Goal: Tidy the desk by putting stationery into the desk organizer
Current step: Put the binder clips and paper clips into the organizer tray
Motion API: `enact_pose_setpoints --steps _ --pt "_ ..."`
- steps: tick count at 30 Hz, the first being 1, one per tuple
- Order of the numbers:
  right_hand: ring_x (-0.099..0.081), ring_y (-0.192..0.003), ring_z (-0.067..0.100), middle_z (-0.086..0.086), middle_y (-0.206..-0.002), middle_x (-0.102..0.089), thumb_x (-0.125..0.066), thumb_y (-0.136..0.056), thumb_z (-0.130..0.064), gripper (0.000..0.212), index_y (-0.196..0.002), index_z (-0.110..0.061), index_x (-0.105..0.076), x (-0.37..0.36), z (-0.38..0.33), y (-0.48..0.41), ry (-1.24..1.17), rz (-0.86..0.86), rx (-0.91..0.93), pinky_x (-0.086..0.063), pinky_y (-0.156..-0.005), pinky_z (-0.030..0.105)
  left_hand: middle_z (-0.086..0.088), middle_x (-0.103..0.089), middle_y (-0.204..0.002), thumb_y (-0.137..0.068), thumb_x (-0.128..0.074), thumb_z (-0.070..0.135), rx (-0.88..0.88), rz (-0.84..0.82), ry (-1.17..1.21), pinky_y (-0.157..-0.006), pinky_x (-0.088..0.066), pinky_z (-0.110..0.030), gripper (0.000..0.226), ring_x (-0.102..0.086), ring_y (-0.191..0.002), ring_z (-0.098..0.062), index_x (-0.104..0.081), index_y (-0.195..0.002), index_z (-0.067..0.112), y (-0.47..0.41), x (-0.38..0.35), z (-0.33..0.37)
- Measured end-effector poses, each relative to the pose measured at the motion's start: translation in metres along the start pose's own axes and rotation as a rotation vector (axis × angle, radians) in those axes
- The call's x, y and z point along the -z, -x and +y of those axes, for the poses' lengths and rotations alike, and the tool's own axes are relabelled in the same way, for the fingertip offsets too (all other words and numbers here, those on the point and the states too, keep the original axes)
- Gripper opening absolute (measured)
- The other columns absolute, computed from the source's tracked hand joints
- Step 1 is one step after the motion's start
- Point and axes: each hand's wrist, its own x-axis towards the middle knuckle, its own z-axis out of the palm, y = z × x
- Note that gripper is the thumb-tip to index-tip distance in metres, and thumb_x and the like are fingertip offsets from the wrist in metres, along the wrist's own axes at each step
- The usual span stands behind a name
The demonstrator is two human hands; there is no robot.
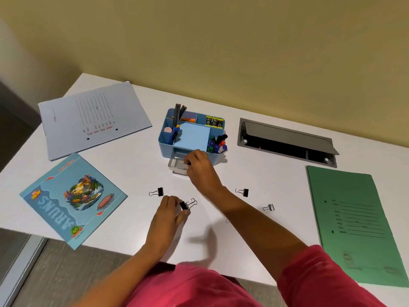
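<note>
While the left hand [167,210] pinches a clip [184,205] at lower centre, the right hand [199,166] curls over the drawer [176,166] of the organizer [164,140]; what its grip holds I cannot tell. Clips look light, stiff and springy, so pinch the black body.

White desk [265,178], yellow wall [221,41], grey floor [66,273]

Soft even light, blurred warped edges

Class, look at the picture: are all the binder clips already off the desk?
No: at least three loose binder clips lie on the desk, and the left hand pinches a fourth clip.
</note>
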Motion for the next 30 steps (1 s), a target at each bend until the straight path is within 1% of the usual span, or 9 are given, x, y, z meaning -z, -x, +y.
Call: enact_pose_setpoints --steps 5,8,11,13,18,21,24,26,30 --pt "-0.06 -0.07 0.033 0.016 -0.077 -0.063 -0.071 -0.061 0.019 0.023 -0.077 0.003 -0.065 0.003 0.002 -0.004 0.017 -0.013 0.045 -0.056 -0.06 0.037 0.0 -0.053 -0.097 -0.086 -0.067 0.022 0.002 0.011 0.0 -0.061 -0.041 -0.027 0.021 -0.058 -0.075 -0.022 -0.057 -0.1 0.011 0.0 0.004 0.001" --pt "-0.059 -0.085 0.031 0.016 -0.09 -0.062 -0.061 -0.073 0.014 0.021 -0.089 0.002 -0.065 0.008 0.004 0.002 -0.043 0.03 -0.034 -0.055 -0.076 0.038 0.001 -0.052 -0.096 -0.086 -0.068 0.022 -0.004 0.045 -0.007 -0.062 -0.038 -0.024 0.023 -0.057 -0.076 -0.021 -0.057 -0.101 0.01 -0.004 0.008 0.005" --pt "-0.056 -0.097 0.024 0.013 -0.1 -0.061 -0.055 -0.083 0.008 0.019 -0.096 -0.003 -0.063 0.019 0.006 0.024 -0.108 0.133 -0.172 -0.045 -0.089 0.024 0.0 -0.052 -0.099 -0.087 -0.066 0.024 -0.036 0.096 -0.021 -0.063 -0.04 -0.024 0.024 -0.056 -0.082 -0.019 -0.057 -0.105 0.011 -0.015 0.016 0.012" --pt "-0.055 -0.097 0.019 0.008 -0.101 -0.06 -0.053 -0.087 0.005 0.019 -0.096 -0.007 -0.063 0.025 0.011 0.045 -0.157 0.186 -0.277 -0.04 -0.088 0.016 -0.003 -0.053 -0.101 -0.088 -0.065 0.023 -0.077 0.151 -0.019 -0.065 -0.045 -0.026 0.025 -0.056 -0.086 -0.018 -0.057 -0.108 0.01 -0.026 0.024 0.022" --pt "-0.056 -0.087 0.016 0.0 -0.092 -0.06 -0.046 -0.08 0.006 0.024 -0.088 -0.011 -0.061 0.031 0.024 0.105 -0.226 0.275 -0.437 -0.048 -0.074 0.032 -0.005 -0.056 -0.104 -0.088 -0.066 0.021 -0.123 0.258 -0.048 -0.065 -0.047 -0.028 0.024 -0.057 -0.09 -0.02 -0.058 -0.109 0.012 -0.066 0.036 0.039" --pt "-0.057 -0.09 0.015 -0.002 -0.092 -0.06 -0.047 -0.078 0.005 0.026 -0.089 -0.014 -0.061 0.035 0.028 0.135 -0.167 0.219 -0.543 -0.043 -0.079 0.021 -0.008 -0.058 -0.11 -0.087 -0.067 0.024 -0.049 0.229 -0.122 -0.069 -0.05 -0.032 0.027 -0.058 -0.097 -0.025 -0.058 -0.111 0.013 -0.09 0.033 0.036" --pt "-0.059 -0.086 0.017 -0.002 -0.091 -0.06 -0.056 -0.075 0.014 0.031 -0.089 -0.013 -0.062 0.039 0.033 0.16 -0.128 0.2 -0.582 -0.036 -0.075 0.008 -0.011 -0.059 -0.111 -0.086 -0.068 0.024 -0.008 0.183 -0.224 -0.068 -0.053 -0.038 0.03 -0.058 -0.098 -0.029 -0.06 -0.111 0.01 -0.103 0.027 0.032" --pt "-0.059 -0.083 0.018 -0.002 -0.09 -0.059 -0.058 -0.073 0.017 0.034 -0.089 -0.012 -0.062 0.04 0.037 0.172 -0.109 0.185 -0.633 -0.038 -0.072 0.011 -0.013 -0.058 -0.111 -0.087 -0.067 0.025 0.025 0.173 -0.246 -0.068 -0.053 -0.039 0.029 -0.058 -0.099 -0.031 -0.061 -0.111 0.01 -0.107 0.026 0.032" --pt "-0.061 -0.083 0.02 -0.001 -0.093 -0.059 -0.058 -0.076 0.015 0.031 -0.092 -0.012 -0.063 0.042 0.041 0.186 -0.086 0.169 -0.665 -0.048 -0.073 0.028 -0.015 -0.058 -0.113 -0.088 -0.066 0.026 0.046 0.159 -0.243 -0.068 -0.052 -0.04 0.032 -0.058 -0.101 -0.032 -0.06 -0.115 0.01 -0.109 0.025 0.032"
